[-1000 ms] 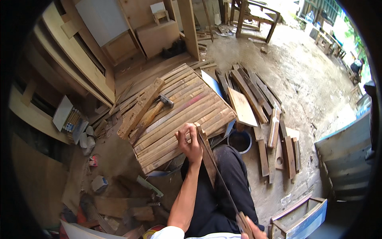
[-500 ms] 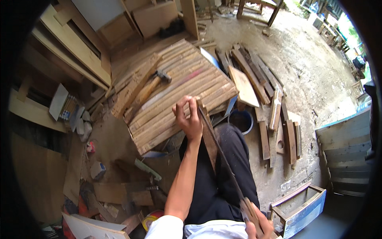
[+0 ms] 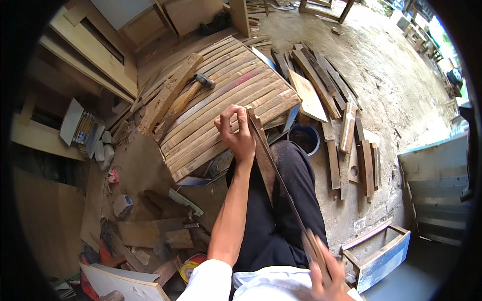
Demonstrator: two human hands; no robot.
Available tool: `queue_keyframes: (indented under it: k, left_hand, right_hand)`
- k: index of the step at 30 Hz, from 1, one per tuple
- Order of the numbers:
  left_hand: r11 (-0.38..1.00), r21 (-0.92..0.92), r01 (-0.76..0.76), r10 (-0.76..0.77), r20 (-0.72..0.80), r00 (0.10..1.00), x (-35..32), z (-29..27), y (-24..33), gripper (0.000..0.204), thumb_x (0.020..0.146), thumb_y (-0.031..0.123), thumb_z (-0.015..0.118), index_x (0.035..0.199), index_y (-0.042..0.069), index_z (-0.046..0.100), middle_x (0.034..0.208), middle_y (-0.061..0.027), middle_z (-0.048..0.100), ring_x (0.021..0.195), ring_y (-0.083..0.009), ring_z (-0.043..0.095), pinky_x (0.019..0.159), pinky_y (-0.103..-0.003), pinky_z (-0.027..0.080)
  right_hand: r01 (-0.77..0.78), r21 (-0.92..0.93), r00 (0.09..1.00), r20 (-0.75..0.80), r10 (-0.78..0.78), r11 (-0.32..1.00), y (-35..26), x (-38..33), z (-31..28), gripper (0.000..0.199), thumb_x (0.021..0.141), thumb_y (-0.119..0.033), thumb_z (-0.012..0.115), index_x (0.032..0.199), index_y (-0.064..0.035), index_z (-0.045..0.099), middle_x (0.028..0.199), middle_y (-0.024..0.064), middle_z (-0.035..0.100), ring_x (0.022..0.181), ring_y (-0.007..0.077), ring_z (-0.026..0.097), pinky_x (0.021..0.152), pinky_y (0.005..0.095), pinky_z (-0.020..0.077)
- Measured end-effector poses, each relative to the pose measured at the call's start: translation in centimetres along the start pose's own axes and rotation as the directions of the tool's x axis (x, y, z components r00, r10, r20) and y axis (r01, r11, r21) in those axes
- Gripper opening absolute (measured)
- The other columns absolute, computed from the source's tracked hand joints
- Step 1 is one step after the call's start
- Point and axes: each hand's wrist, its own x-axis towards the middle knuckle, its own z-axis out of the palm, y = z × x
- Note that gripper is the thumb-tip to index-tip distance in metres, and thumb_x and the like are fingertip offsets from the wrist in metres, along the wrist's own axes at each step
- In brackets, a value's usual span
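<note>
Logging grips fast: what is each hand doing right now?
Left hand: closed on the top of the narrow brown wooden strip.
Right hand: closed on the long thin blade's wooden handle.

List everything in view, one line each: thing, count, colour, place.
wood strip: one, brown, held upright over the lap
long blade: one, dark, laid along the strip
slatted panel: one, tan, ahead on the floor
hammer: one, wooden handle, on the panel
bucket: one, blue, right of the panel
loose planks: many, brown, on the floor at right
open box: one, pale, lower right
left hand: grips the strip's top
right hand: holds the blade's handle, blurred
</note>
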Motion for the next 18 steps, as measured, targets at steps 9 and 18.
queue_keyframes:
  k: [9,18]
  left_hand:
    - [0.992,0.002,0.124,-0.124,0.063,0.99,0.7,-0.5,-0.4,0.013,0.098,0.019,0.064,0.1,0.007,0.067,0.091,-0.0035,0.064,0.083,-0.0208,0.044,0.079,-0.036,0.038]
    - [0.991,-0.014,0.136,-0.136,0.013,0.991,-0.1,-0.3,-1.5,0.018,0.1,0.023,0.062,0.103,0.006,0.068,0.088,0.0005,0.058,0.079,-0.0147,0.04,0.073,-0.031,0.036]
  right_hand:
    - [0.31,0.123,0.933,-0.229,-0.277,0.943,3.8,19.8,9.0,0.038,0.094,-0.011,0.061,0.125,0.0089,0.059,0.107,0.027,0.07,0.096,0.0359,0.071,0.084,0.0357,0.0535]
    - [0.121,-0.065,0.992,-0.03,-0.123,0.991,1.2,-1.6,0.4,0.056,0.085,0.001,0.057,0.136,0.0201,0.044,0.123,0.0345,0.063,0.096,0.0311,0.074,0.075,0.0288,0.0567]
